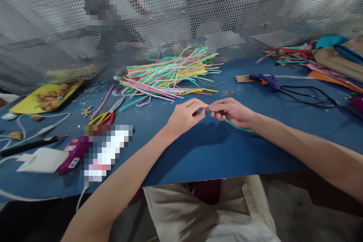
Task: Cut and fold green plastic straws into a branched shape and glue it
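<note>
My left hand (187,116) and my right hand (233,112) meet fingertip to fingertip above the blue table. A thin green stem (239,127) trails out from under my right hand, whose fingers are closed round it. Between the fingertips shows a small brownish bit (208,108), too small to name. My left thumb and forefinger are pinched at that spot; what they hold is hidden. Just beyond the hands lies a loose pile of thin coloured stems (170,73), pink, green, yellow and white.
Left of my hands lie red-and-yellow-handled pliers (110,112), a lit, blurred-out device (109,155), a purple power strip (74,155) with a white charger (42,160), and a yellow tray (21,103) of brown lumps. Rightward lies a blue glue gun (265,79). Perforated mesh (167,22) stands behind.
</note>
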Motion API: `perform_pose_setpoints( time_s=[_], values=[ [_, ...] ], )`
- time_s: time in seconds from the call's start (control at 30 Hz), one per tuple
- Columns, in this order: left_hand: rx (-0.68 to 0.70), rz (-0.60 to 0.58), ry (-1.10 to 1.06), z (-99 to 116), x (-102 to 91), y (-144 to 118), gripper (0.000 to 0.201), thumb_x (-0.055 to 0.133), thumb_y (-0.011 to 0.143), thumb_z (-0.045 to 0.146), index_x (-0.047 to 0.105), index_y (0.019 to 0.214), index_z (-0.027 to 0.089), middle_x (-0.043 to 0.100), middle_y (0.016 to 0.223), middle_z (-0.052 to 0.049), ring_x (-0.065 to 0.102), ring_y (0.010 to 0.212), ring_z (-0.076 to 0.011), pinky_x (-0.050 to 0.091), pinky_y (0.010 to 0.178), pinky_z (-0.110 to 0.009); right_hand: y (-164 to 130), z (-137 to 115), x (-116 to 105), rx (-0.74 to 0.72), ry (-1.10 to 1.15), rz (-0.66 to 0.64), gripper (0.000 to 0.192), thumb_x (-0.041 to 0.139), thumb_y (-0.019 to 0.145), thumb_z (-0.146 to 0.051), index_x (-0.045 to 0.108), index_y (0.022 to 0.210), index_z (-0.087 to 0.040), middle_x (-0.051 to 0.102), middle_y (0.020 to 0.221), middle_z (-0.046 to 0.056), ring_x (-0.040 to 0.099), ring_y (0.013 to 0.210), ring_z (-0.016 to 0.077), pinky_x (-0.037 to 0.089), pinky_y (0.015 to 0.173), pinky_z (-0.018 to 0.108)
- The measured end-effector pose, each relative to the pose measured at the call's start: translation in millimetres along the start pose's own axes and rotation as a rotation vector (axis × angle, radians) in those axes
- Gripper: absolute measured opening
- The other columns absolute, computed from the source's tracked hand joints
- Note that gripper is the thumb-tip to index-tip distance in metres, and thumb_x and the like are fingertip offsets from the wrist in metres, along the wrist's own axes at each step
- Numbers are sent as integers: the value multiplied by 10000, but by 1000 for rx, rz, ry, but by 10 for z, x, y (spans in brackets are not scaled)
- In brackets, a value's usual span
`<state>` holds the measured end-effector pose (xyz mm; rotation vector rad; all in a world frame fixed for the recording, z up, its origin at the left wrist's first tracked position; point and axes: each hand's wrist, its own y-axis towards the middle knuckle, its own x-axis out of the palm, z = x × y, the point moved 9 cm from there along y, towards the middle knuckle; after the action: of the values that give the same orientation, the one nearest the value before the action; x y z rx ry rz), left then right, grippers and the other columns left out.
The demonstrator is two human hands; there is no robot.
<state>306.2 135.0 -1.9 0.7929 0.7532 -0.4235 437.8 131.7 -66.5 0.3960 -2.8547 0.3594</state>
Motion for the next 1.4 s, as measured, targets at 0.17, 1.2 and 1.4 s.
perform_pose_setpoints(
  time_s=[0.17, 1.2, 1.4],
  values=[
    [56, -35, 29, 19, -45, -8, 220, 567, 965, 264, 756, 1078, 249, 756, 1079, -66, 682, 907, -143, 505, 858, -255, -18, -6, 23, 18, -20, -28, 190, 815, 727, -279, 782, 816, -114, 712, 754, 58, 518, 573, 58, 386, 484, 186],
    [76, 90, 212, -239, -28, 47, 184, 675, 952, 352, 781, 1038, 229, 800, 989, -24, 743, 861, -160, 546, 800, -278, -263, -488, 66, -619, -1620, 278, 260, 562, 982, -386, 790, 1058, -288, 806, 881, 14, 725, 746, 213, 419, 636, 307],
    [105, 50, 215, -192, -5, 32, 155, 677, 953, 320, 799, 998, 236, 809, 980, -6, 760, 868, -160, 538, 776, -263, -380, -586, 118, -782, -1681, 369, 255, 562, 1002, -403, 781, 1070, -291, 808, 899, 0, 712, 730, 188, 371, 593, 297]
  ],
)
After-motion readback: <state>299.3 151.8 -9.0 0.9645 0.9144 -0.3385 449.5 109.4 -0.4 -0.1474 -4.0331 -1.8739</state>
